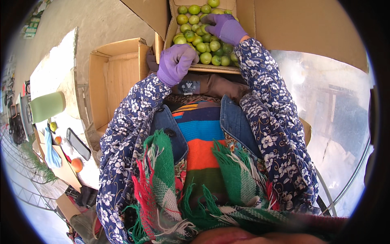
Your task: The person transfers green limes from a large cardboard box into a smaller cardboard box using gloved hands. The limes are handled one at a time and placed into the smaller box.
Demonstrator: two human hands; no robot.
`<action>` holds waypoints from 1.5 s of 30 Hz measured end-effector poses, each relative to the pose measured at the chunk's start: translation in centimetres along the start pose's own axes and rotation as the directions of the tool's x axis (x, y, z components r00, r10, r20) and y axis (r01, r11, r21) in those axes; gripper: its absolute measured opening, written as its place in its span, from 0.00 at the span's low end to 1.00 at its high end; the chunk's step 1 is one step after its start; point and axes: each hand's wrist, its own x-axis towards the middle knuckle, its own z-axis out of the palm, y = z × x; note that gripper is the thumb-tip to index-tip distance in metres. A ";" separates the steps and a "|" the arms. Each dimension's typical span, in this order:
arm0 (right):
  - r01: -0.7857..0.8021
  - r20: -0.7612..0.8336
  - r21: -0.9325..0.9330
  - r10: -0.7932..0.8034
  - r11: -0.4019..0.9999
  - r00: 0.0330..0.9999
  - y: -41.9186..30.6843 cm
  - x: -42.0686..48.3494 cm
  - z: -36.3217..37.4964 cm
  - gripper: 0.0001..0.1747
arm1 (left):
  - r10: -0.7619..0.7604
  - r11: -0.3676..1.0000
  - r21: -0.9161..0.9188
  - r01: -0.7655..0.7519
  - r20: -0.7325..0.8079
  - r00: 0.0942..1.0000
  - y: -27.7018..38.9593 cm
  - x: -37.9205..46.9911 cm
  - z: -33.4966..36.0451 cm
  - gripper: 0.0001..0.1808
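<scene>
A cardboard box point(213, 69) of round green and yellowish-green fruit point(205, 58) lies in front of me, its flaps spread. Purple gloves cover both hands. My left hand point(178, 62) is at the near left corner of the box, its fingers curled beside the fruit; whether something is inside them is hidden. Over the upper right part of the fruit reaches my right hand point(225, 29), fingers bent down among the pieces. Its fingertips are partly out of sight, so a grip on a fruit cannot be made out.
Left of the fruit box stands an open cardboard box point(122, 61). Farther left, a pale tabletop point(54, 70) holds a green container point(47, 106), a smartphone point(78, 144), an orange-red fruit point(76, 165) and a light blue cloth point(52, 149). Transparent plastic sheeting point(332, 122) hangs at the right.
</scene>
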 end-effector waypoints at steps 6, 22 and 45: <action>0.027 0.061 -0.104 -0.021 0.994 0.998 0.9 -1.5 1.9 0.20 | 0.031 0.999 0.016 -0.031 0.002 1.000 0.1 0.0 0.2 0.27; -0.069 -0.093 -0.244 0.047 0.967 0.995 -2.3 -0.3 0.8 0.17 | 0.018 0.999 0.046 -0.018 0.001 1.000 0.5 0.5 0.5 0.21; -0.413 -0.326 -0.356 0.303 0.838 0.895 5.8 6.4 0.7 0.22 | 0.010 0.999 0.032 -0.009 -0.006 1.000 0.4 0.7 0.6 0.21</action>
